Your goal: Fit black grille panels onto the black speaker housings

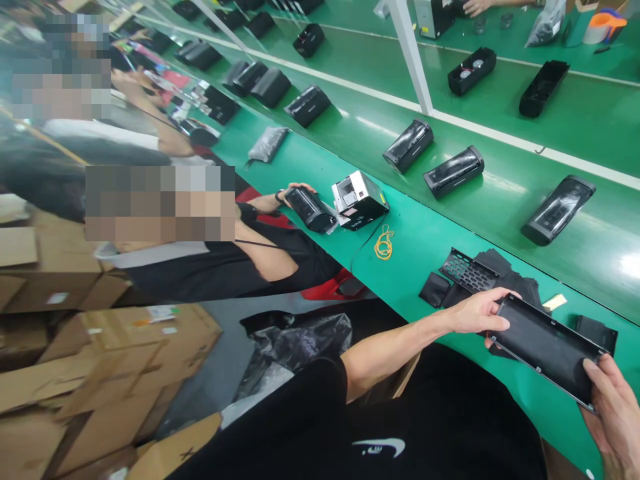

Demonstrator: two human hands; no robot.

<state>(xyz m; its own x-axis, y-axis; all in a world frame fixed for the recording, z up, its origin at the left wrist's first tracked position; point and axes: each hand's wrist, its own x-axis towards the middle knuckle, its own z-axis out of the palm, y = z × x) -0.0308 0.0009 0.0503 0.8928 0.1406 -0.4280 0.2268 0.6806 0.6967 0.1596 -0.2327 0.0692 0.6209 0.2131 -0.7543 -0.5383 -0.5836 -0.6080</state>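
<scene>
A black curved speaker grille panel [547, 343] is held up between my two hands above the green bench, its hollow inner side facing me. My left hand [487, 313] grips its left end, thumb on the near edge and fingers beneath. At the opposite end my right hand [607, 387] has its thumb pressed on the inner face, with the other fingers behind. Just beyond my left hand lies a black slotted panel [467, 269]. Dark flat pieces [515, 280] are piled beside it, partly hidden by my hand and the panel.
Black speaker housings [559, 210] stand along the green conveyor [500, 220] past the bench. To the left a co-worker [270, 253] holds another black housing [311, 209] by a white-and-black box machine [359, 200]. Yellow rubber bands [384, 243] lie nearby. Cardboard boxes [150, 353] fill the floor at left.
</scene>
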